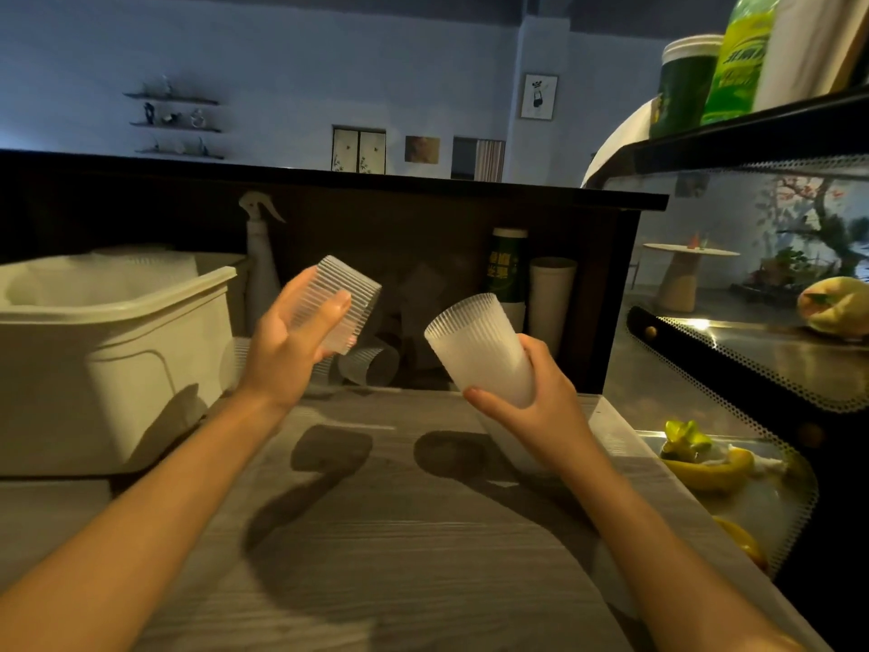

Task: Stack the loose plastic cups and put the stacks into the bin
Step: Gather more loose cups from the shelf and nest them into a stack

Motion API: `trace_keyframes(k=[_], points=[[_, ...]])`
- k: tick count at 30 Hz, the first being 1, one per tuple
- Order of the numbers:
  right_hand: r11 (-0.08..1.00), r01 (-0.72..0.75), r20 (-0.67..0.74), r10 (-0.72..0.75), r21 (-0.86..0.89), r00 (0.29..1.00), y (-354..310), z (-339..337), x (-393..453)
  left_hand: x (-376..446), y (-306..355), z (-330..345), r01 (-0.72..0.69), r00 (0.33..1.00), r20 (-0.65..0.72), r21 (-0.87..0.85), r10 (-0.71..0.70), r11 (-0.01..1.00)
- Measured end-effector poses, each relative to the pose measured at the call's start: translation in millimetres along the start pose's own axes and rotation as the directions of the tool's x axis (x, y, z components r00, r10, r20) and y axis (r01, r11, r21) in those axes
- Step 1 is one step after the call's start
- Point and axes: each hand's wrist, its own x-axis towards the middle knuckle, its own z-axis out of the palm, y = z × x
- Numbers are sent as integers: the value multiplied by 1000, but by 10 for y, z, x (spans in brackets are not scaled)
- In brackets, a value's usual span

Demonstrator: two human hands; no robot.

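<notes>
Ribbed plastic cups are in both our hands above the desk: the left hand (287,341) curls round one cup (345,301), the right hand (526,397) round another (475,345) whose mouth tilts leftward. We should line up base with mouth, then slide in gently. More cups (371,364) lie at the desk's far edge, beside the bin (117,294).

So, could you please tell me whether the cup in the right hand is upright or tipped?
Tipped: the cup in the right hand leans with its open mouth up and to the left.
</notes>
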Motion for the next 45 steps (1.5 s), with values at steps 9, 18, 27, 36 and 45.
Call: trace_keyframes(k=[9, 18, 27, 36, 45], points=[[953, 174, 132, -145, -247, 981, -51, 185, -74, -147, -139, 151, -130, 981, 171, 217, 94, 967], [943, 188, 81, -173, -276, 982, -32, 187, -124, -185, -173, 146, -248, 963, 212, 441, 168, 862], [923, 194, 65, -182, -332, 981, -56, 229, -155, -252, -156, 183, -259, 920, 390, 518, 45, 815], [934, 151, 11, -156, -323, 988, -41, 194, -147, -225, -347, 192, -71, 976, 218, 410, -22, 909], [931, 131, 51, -121, -341, 991, -87, 239, -163, 228, -829, -415, 401, 903, -398, 650, -160, 645]])
